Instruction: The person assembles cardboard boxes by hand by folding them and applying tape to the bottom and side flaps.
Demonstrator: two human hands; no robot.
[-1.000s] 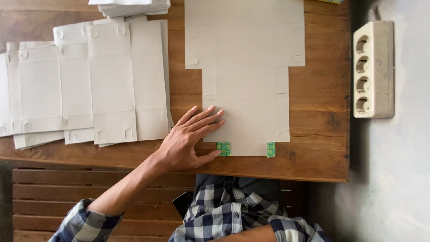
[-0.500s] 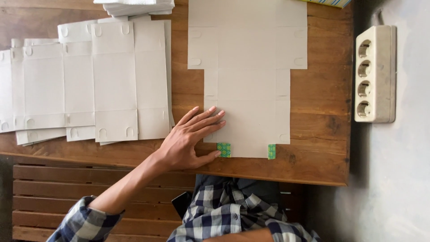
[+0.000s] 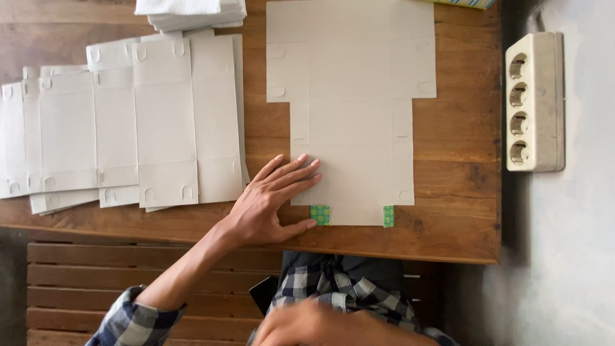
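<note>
On the wooden surface (image 3: 461, 192), the left hand (image 3: 272, 202) stays spread flat on the unfolded cardboard blank (image 3: 352, 109) at centre frame; the right hand (image 3: 320, 327), blurred, has appeared at the bottom edge, its grip unclear.

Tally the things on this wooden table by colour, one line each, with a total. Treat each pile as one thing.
Grey: 1, the flat cardboard box blank under the left hand.
White: 3, the fanned pile of flat box blanks, the stack of folded white sheets, the power strip.
Green: 2, the patterned tabs on the blank's near edge.
Total: 6.
</note>
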